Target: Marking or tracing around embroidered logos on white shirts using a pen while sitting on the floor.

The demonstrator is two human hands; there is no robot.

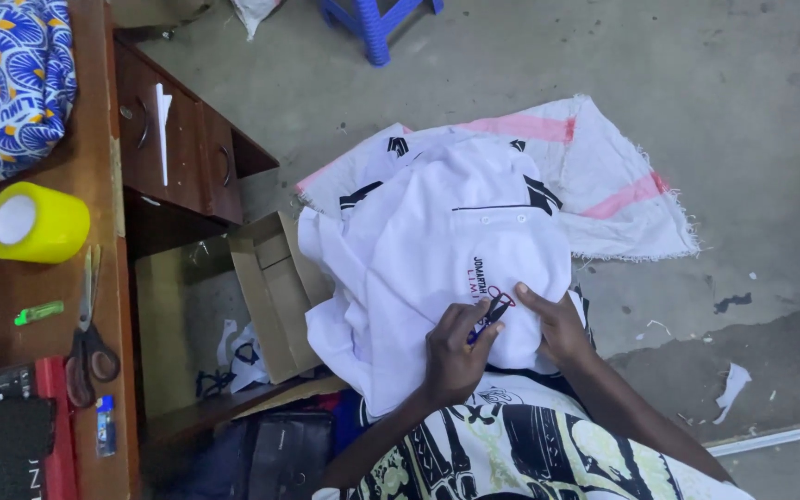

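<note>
Left hand (456, 356) grips small thread snips (491, 313) at lower centre; right hand (557, 324) presses flat on the white shirt (428, 250) just beside them.

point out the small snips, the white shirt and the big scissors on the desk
small snips (493, 312), head view, on the dark blades by the hands
white shirt (437, 236), head view, on the plain white cloth above the embroidery
big scissors (91, 347), head view, on the handle loops on the wooden desk

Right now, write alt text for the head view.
Two hands, left hand and right hand, hold small thread snips against a white shirt on the person's lap. A wooden desk alongside carries scissors and a yellow tape roll.
</note>
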